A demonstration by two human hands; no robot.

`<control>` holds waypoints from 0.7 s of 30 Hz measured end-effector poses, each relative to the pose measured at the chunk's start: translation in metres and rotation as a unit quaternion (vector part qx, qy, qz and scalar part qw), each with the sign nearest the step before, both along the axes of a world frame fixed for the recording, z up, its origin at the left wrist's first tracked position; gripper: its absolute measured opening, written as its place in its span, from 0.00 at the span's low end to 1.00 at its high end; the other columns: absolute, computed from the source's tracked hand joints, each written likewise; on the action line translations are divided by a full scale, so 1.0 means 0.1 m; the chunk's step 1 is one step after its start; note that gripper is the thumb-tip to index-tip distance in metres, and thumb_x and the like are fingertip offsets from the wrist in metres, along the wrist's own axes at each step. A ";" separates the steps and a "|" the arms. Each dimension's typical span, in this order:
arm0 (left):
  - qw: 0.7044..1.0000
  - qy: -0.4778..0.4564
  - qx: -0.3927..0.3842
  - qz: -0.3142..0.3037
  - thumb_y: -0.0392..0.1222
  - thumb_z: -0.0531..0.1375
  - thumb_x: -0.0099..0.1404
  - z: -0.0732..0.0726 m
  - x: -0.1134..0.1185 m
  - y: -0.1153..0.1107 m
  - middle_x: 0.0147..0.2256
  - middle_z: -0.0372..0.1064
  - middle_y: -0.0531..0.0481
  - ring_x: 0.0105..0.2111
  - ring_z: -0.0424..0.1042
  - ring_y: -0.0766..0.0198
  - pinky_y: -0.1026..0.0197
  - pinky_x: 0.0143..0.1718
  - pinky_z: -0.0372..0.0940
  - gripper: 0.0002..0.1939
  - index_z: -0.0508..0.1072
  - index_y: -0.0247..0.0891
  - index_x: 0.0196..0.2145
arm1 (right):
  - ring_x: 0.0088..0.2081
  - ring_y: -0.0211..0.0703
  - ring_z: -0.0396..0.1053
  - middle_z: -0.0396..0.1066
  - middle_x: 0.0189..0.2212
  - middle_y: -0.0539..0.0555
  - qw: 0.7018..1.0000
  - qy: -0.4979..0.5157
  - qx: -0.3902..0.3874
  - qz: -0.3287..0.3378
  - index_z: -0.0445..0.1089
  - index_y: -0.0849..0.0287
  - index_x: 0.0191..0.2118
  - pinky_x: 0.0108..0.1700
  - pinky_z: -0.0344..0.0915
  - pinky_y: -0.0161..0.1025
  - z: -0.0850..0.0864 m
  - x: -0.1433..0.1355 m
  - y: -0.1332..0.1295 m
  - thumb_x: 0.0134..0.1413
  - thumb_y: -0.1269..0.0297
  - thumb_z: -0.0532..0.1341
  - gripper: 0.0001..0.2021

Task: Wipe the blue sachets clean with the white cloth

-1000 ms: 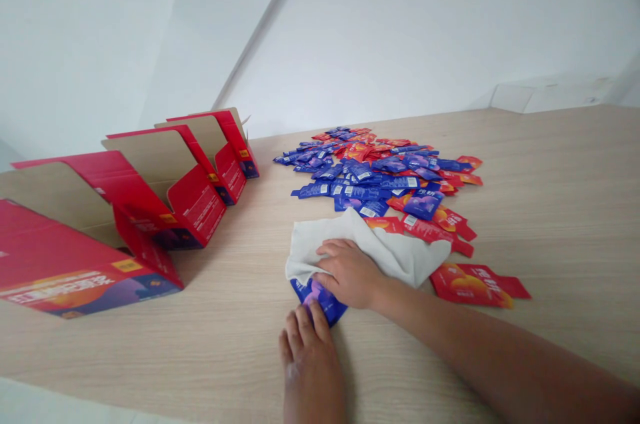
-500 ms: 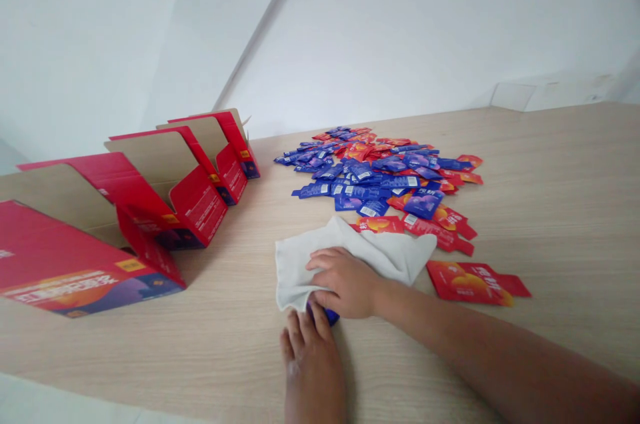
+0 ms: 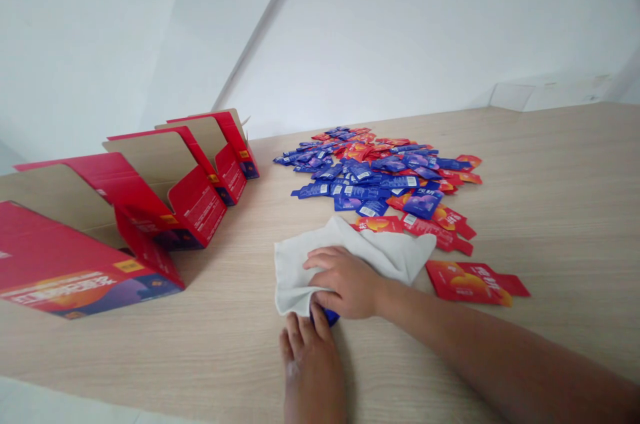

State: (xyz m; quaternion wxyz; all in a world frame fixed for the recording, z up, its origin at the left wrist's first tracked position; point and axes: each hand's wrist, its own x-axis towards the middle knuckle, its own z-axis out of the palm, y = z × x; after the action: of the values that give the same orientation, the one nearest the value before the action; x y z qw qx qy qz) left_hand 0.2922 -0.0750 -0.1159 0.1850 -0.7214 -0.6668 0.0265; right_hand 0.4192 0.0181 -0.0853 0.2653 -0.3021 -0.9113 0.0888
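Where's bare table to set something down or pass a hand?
Bare table: the wide patch right of the sachet pile, the strip between the red boxes and the cloth, and left of the left hand. Crowded: the pile itself, and around the cloth and right hand.

We see bright, diffuse light over the pale wall [image 3: 400,31] and wooden table [image 3: 560,211], with soft shadows beside the boxes [image 3: 195,217]. The wide view bends toward its edges; fine print looks soft.
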 end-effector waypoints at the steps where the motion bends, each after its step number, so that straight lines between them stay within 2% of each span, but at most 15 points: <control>1: 1.000 0.001 -0.005 -0.001 0.23 0.46 0.61 0.00 0.00 0.00 0.48 0.72 0.36 0.50 0.69 0.49 0.50 0.47 0.68 0.25 0.69 0.33 0.52 | 0.56 0.50 0.59 0.69 0.50 0.56 1.000 -0.008 -0.003 0.002 0.75 0.58 0.37 0.57 0.53 0.49 -0.01 -0.01 0.00 0.56 0.59 0.58 0.11; 7: 1.000 0.004 0.027 0.005 0.22 0.45 0.62 -0.01 0.02 -0.01 0.50 0.70 0.35 0.50 0.69 0.50 0.50 0.48 0.67 0.25 0.67 0.31 0.54 | 0.54 0.50 0.60 0.71 0.47 0.57 0.993 -0.014 -0.030 -0.111 0.75 0.59 0.37 0.56 0.53 0.50 -0.01 -0.02 0.04 0.61 0.56 0.53 0.16; 10: 1.000 0.006 0.030 -0.002 0.22 0.46 0.61 -0.01 0.03 -0.02 0.49 0.71 0.36 0.50 0.69 0.50 0.50 0.47 0.68 0.25 0.68 0.32 0.53 | 0.54 0.50 0.60 0.70 0.47 0.58 0.991 -0.011 -0.031 -0.133 0.75 0.59 0.38 0.56 0.53 0.50 0.00 0.01 0.06 0.61 0.57 0.53 0.15; 12: 1.000 0.004 0.027 0.001 0.22 0.46 0.61 -0.02 0.02 -0.01 0.49 0.70 0.36 0.50 0.69 0.51 0.50 0.48 0.68 0.25 0.68 0.32 0.53 | 0.54 0.50 0.60 0.70 0.48 0.57 0.993 0.004 -0.023 -0.117 0.75 0.58 0.39 0.56 0.53 0.49 0.01 0.03 0.05 0.60 0.58 0.55 0.14; 18: 1.000 -0.011 0.004 -0.018 0.24 0.46 0.62 -0.10 -0.06 0.01 0.49 0.71 0.36 0.51 0.69 0.49 0.48 0.48 0.68 0.25 0.67 0.35 0.54 | 0.54 0.49 0.60 0.70 0.48 0.55 1.000 0.000 -0.002 0.006 0.75 0.58 0.36 0.57 0.53 0.48 0.00 0.00 0.00 0.56 0.59 0.59 0.10; 21: 1.000 0.003 0.011 -0.003 0.23 0.45 0.61 -0.06 -0.04 0.00 0.50 0.70 0.37 0.51 0.68 0.51 0.49 0.48 0.68 0.26 0.67 0.34 0.54 | 0.53 0.48 0.62 0.72 0.45 0.55 0.999 -0.007 -0.021 -0.024 0.75 0.59 0.35 0.55 0.55 0.47 -0.01 -0.03 0.01 0.57 0.59 0.58 0.11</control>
State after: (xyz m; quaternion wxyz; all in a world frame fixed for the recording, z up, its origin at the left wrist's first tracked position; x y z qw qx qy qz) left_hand 0.2885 -0.0746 -0.1224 0.1950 -0.7214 -0.6641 0.0208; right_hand 0.4164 0.0190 -0.0868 0.2546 -0.3301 -0.9034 0.1000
